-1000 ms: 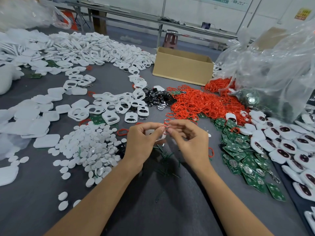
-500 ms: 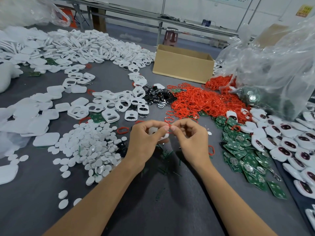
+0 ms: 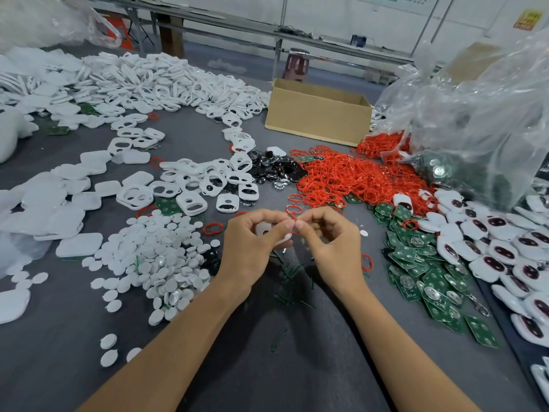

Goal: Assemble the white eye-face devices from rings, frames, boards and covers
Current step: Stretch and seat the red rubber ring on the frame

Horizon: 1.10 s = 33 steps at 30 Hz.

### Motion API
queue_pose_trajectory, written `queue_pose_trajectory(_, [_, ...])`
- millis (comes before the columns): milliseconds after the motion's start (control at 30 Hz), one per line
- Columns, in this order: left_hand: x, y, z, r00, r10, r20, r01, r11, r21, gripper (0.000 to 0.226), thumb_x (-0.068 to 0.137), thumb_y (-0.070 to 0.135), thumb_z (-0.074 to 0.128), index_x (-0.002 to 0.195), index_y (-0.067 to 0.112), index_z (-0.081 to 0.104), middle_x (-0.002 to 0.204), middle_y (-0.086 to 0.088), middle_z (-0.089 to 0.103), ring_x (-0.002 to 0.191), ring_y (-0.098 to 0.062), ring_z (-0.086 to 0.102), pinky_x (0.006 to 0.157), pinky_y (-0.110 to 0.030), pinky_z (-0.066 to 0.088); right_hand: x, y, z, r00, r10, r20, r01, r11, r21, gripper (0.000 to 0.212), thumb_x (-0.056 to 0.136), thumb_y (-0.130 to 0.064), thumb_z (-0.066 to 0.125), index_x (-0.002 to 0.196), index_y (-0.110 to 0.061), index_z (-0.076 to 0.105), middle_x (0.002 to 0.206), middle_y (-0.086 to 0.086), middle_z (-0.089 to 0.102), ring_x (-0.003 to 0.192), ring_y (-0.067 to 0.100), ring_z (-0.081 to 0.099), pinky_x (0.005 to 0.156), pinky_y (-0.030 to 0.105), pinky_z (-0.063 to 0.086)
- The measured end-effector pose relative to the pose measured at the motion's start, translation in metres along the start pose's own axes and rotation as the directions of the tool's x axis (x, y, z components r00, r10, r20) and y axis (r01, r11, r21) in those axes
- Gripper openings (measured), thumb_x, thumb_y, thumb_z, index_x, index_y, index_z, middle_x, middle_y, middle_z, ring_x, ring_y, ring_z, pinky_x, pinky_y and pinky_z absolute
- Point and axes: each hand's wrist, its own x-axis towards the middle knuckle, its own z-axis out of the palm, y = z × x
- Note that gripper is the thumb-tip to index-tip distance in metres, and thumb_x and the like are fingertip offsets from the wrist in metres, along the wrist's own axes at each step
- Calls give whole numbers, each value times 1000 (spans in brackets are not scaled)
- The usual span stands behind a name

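My left hand (image 3: 255,248) holds a white frame (image 3: 267,230) in its curled fingers, low over the grey table. My right hand (image 3: 332,245) meets it fingertip to fingertip, and both pinch a thin red ring (image 3: 292,217) at the frame's edge. Most of the frame is hidden behind my fingers. A heap of red rings (image 3: 356,179) lies just beyond my hands. Green boards (image 3: 421,269) are spread to the right, white round covers (image 3: 154,251) to the left, and loose white frames (image 3: 208,185) ahead on the left.
Finished white eye-face devices (image 3: 490,242) line the right edge. A cardboard box (image 3: 318,114) stands at the back. A clear plastic bag (image 3: 475,120) bulges at the right. Black glossy lens pieces (image 3: 276,171) sit between frames and rings. Large white piles (image 3: 148,81) fill the far left.
Both hands have stayed together over the same spot, fingertips working the red ring against the white frame. The view has shifted slightly.
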Motion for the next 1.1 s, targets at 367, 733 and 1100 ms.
queue_pose_trajectory(367, [2,3,-2,995,53,85,-61,993,101,13,83,-7,64,73,2,63,87,-21,66,73,-14,63,62,-29,59,-1,-1,0,996,-8,94,10,1000,-19,21,81,4,69,76,-16,64,71,10,64,64,35,53,62,46,45])
queue_pose_trajectory(733, [8,7,-1,951,-259,166,305,866,-397,25,100,2,39,118,3,56,104,-14,73,84,-22,71,74,-38,60,2,4,3,995,97,11,-98,993,68,11,86,5,64,83,-6,64,70,1,66,55,9,58,56,18,49])
queue_pose_trajectory(1100, [1,0,-4,936,-271,223,315,929,-193,17,80,-7,66,96,-1,69,86,-10,75,76,-14,70,75,-23,58,3,2,2,998,52,-36,-53,999,-13,28,81,14,61,79,-14,65,73,-8,65,60,-2,57,58,10,42])
